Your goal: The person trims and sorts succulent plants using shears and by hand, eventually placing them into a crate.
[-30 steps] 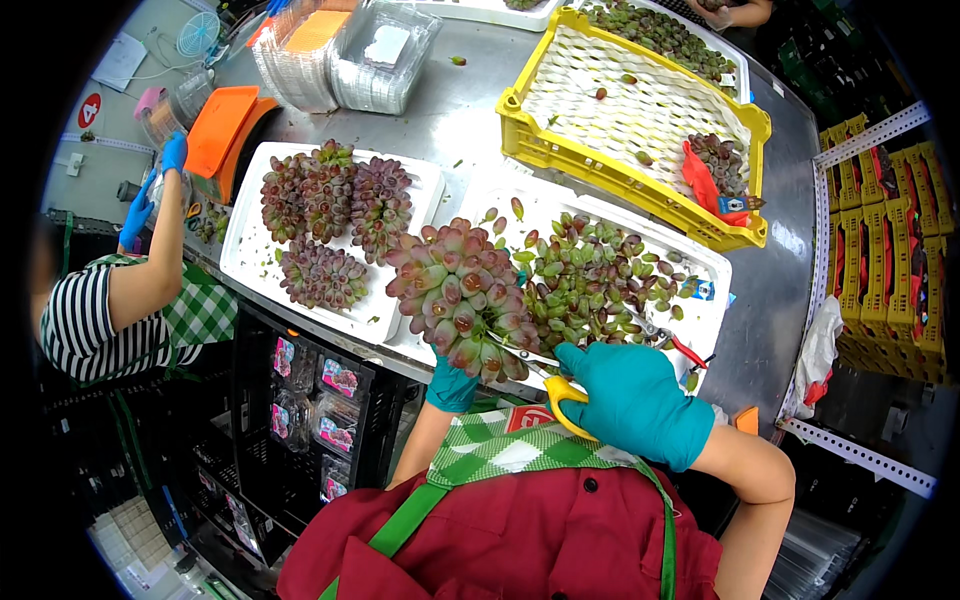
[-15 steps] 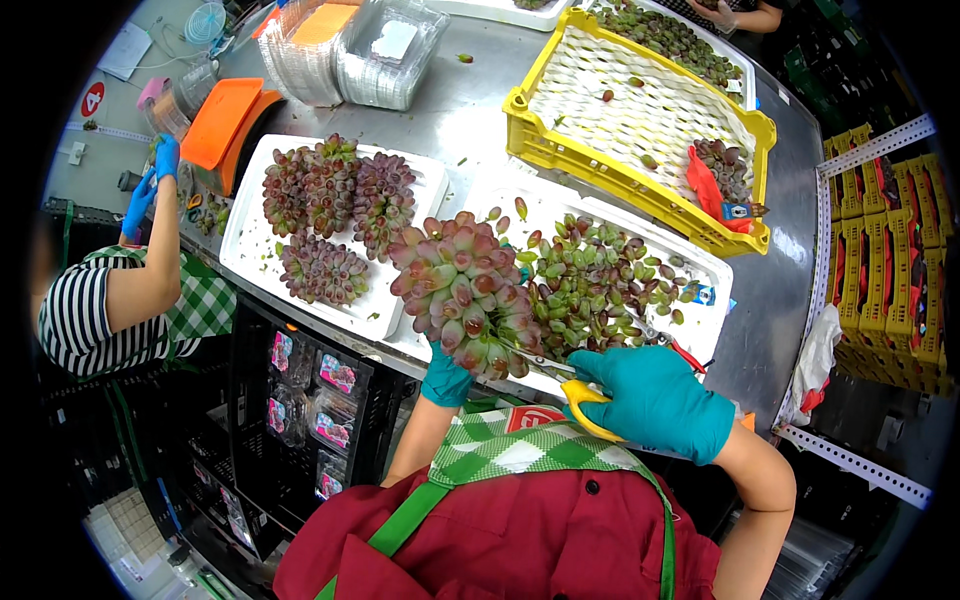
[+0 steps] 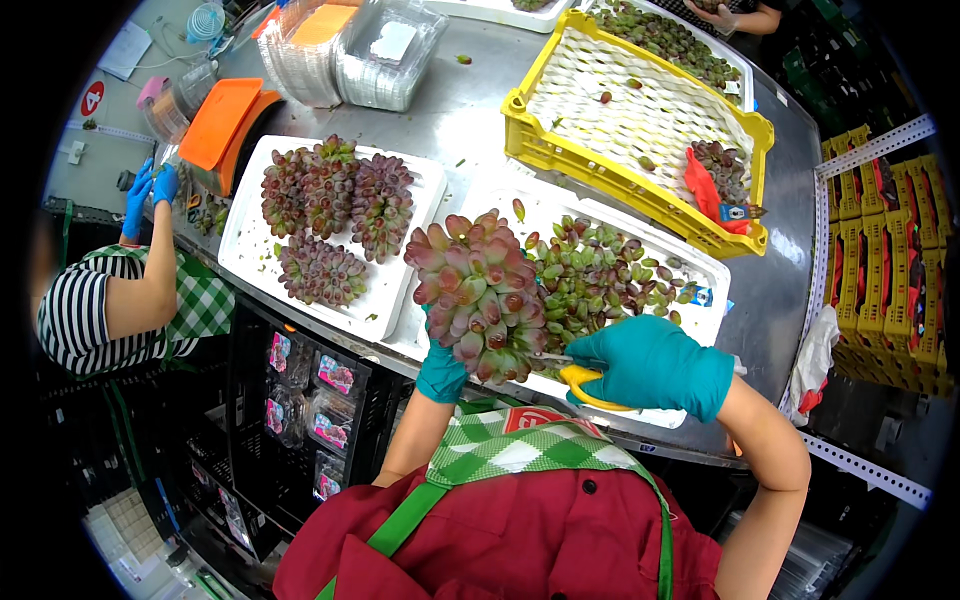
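Compared with 0.5 s ago, we see the succulent cluster (image 3: 478, 300) turned and shifted slightly rightward, and the right grip (image 3: 648, 366) raised farther over the white tray (image 3: 708, 325); we judge that this presents another side of the cluster to the blades. The cluster lies just left of the right grip, which is closed around yellow-handled scissors (image 3: 588, 391); their blades reach its lower right edge, though we cannot tell how wide they stand. The left grip (image 3: 441, 372) holds the cluster from below left, its fingers mostly hidden by leaves. Loose leaves (image 3: 592, 268) spread over the tray beyond, and 4 clusters rest on the second tray (image 3: 236, 240), leftward on the worktop (image 3: 470, 110).
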Demonstrator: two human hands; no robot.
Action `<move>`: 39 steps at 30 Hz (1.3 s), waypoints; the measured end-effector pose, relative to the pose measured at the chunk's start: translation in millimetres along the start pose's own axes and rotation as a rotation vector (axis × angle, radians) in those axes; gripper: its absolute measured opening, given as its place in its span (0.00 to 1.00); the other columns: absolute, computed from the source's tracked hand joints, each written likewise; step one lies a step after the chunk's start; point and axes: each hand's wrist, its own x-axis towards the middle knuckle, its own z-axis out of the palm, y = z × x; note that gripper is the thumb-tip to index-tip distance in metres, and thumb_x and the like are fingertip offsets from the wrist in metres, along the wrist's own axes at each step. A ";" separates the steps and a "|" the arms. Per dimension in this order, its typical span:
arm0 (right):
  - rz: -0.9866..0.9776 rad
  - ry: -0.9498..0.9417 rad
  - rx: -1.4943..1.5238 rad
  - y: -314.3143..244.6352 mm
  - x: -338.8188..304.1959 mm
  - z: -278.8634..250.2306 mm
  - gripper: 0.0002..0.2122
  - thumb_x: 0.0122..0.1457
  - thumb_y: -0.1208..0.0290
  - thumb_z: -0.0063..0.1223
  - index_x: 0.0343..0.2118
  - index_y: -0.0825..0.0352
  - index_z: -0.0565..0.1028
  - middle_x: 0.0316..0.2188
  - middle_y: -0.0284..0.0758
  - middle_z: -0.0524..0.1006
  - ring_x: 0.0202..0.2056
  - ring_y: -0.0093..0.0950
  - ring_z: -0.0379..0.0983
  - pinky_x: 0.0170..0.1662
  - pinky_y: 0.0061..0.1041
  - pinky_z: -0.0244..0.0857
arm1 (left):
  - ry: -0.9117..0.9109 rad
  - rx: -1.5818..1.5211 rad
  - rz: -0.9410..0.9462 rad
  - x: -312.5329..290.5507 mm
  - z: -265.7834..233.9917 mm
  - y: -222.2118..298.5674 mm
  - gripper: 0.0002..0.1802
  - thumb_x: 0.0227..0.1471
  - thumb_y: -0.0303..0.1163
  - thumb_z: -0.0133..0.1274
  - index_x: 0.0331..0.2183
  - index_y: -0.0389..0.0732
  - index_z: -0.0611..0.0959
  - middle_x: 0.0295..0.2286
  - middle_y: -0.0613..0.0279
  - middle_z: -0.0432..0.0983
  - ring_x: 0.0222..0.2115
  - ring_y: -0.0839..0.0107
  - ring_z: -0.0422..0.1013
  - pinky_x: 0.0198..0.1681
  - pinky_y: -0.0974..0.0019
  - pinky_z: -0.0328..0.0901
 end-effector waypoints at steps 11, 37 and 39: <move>-0.027 -0.052 -0.119 12.2 16.8 -21.6 0.15 0.47 0.57 0.50 0.34 0.61 0.76 0.24 0.37 0.75 0.24 0.36 0.72 0.29 0.30 0.65 | -0.065 0.063 -0.030 19.0 18.1 4.8 0.27 0.54 0.45 0.36 0.52 0.41 0.59 0.49 0.55 0.58 0.49 0.60 0.58 0.52 0.53 0.57; 0.005 0.008 0.027 15.1 11.1 -19.5 0.18 0.49 0.53 0.45 0.37 0.60 0.74 0.28 0.40 0.75 0.29 0.39 0.72 0.34 0.33 0.66 | -0.014 0.003 0.022 31.5 8.3 4.9 0.25 0.56 0.42 0.33 0.52 0.42 0.57 0.50 0.54 0.57 0.49 0.58 0.59 0.51 0.51 0.57; 0.005 -0.005 0.028 15.6 11.9 -19.5 0.18 0.49 0.52 0.45 0.37 0.60 0.74 0.27 0.40 0.75 0.29 0.39 0.72 0.33 0.33 0.66 | -0.006 0.004 0.025 30.2 6.9 4.6 0.25 0.56 0.42 0.33 0.52 0.42 0.57 0.50 0.54 0.57 0.48 0.58 0.59 0.51 0.51 0.57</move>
